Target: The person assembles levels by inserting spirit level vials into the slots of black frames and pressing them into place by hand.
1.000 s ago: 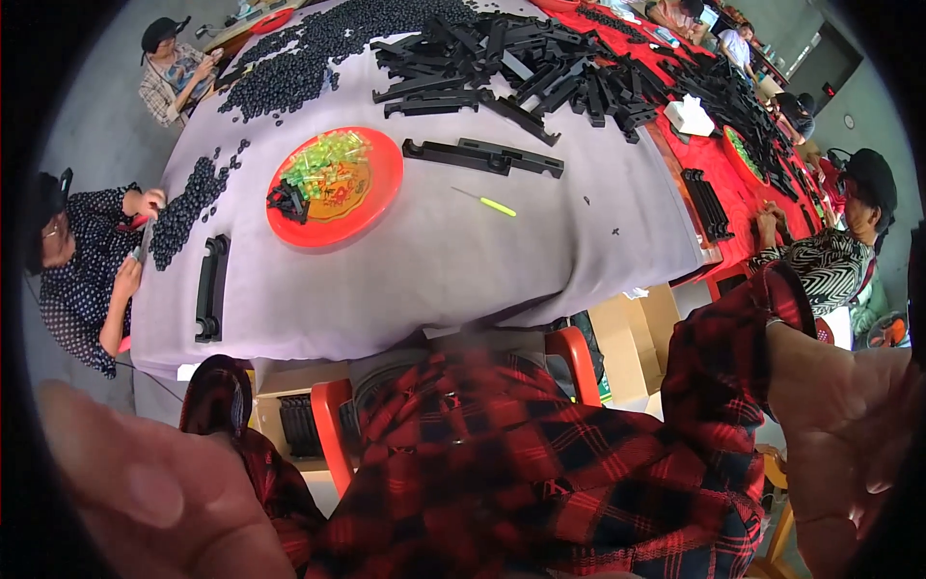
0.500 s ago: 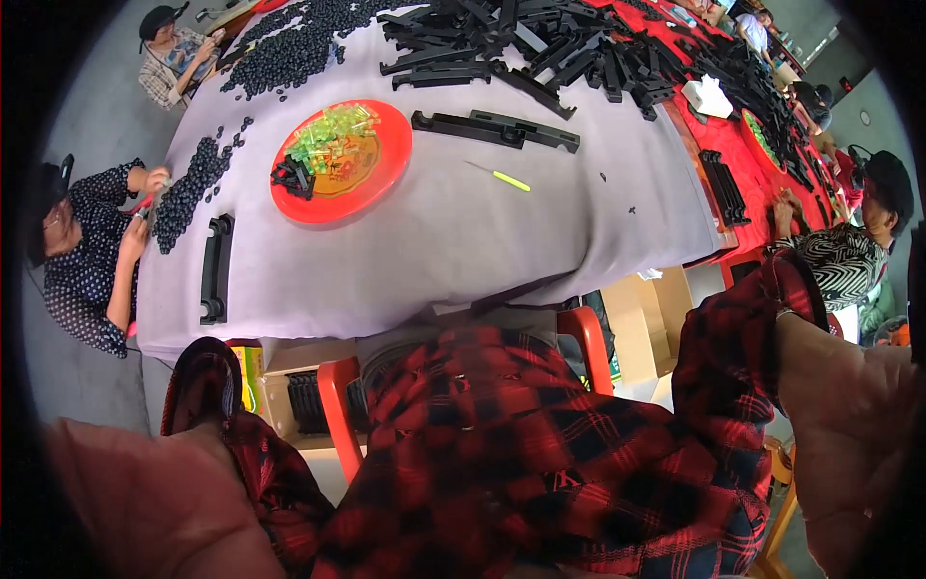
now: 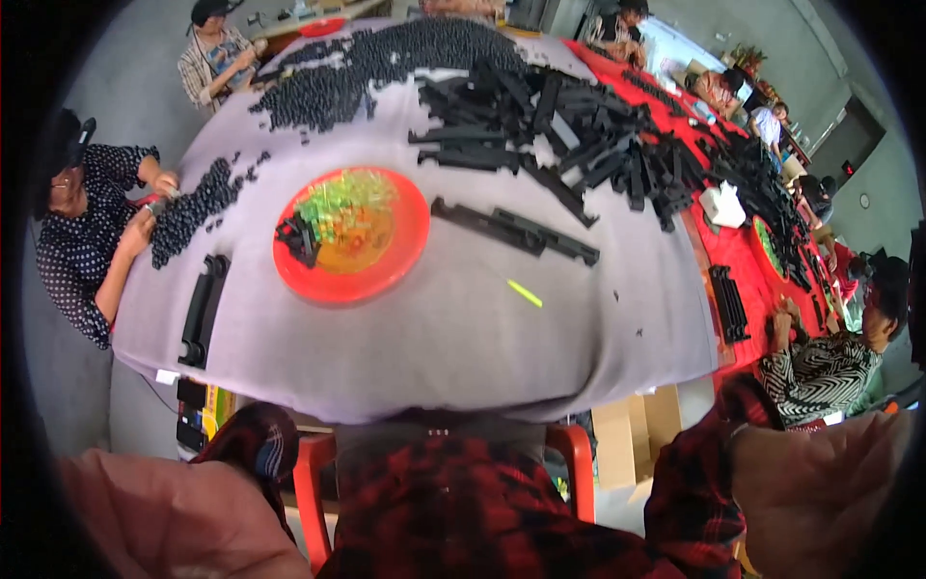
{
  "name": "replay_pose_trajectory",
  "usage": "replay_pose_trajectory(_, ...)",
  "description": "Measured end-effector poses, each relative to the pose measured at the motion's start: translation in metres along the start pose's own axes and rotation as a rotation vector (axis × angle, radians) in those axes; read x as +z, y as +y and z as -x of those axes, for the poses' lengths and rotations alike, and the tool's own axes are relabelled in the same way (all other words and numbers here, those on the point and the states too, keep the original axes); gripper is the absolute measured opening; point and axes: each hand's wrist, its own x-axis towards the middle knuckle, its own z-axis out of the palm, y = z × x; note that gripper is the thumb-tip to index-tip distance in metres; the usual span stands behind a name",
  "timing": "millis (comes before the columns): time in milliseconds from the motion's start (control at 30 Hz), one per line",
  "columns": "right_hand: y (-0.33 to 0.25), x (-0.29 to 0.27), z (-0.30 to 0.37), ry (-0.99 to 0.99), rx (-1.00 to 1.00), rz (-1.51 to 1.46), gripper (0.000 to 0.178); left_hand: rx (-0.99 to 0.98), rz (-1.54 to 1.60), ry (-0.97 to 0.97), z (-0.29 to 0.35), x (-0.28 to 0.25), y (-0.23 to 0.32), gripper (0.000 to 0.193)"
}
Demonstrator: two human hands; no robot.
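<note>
My left hand (image 3: 178,516) is large and close at the lower left, and my right hand (image 3: 820,487) is just as close at the lower right. Only palms and wrists show; the fingers lie beyond the picture's rim, so I cannot make out anything held. Both are well off the table, in front of the red-and-black checked clothing. On the pale cloth is a red plate (image 3: 333,289) with clear greenish short tubes (image 3: 347,198) and small black pieces (image 3: 299,239). To its right lie long black plastic bars (image 3: 516,232) and a thin tool with a yellow handle (image 3: 525,293).
Another black bar (image 3: 203,314) lies near the left edge. A heap of black bars (image 3: 579,135) and piles of small black round parts (image 3: 386,63) cover the far side. People sit at left (image 3: 92,212) and right (image 3: 830,357). A red chair (image 3: 313,492) is below me.
The view has tilted up, so the table sits lower and more of the room shows. Both my hands stay raised near the rim. Nothing on the near cloth has visibly been moved.
</note>
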Motion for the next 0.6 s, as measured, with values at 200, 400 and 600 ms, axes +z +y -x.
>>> replay_pose_trajectory(200, 0.026, 0.047, -0.002, -0.004, 0.074, 0.099, 0.027, -0.036, 0.007, -0.005, 0.003, 0.015, -0.013, 0.043)
replay_pose_trajectory(400, 0.049, 0.12, 0.024, -0.21, 0.383, 0.097, 0.022, -0.141, -0.008, -0.082, 0.008, 0.0, 0.001, 0.039)
replay_pose_trajectory(600, 0.195, 0.164, 0.143, -0.754, 0.565, 0.246, 0.035, -0.164, 0.01, -0.105, -0.001, 0.016, -0.003, 0.035)
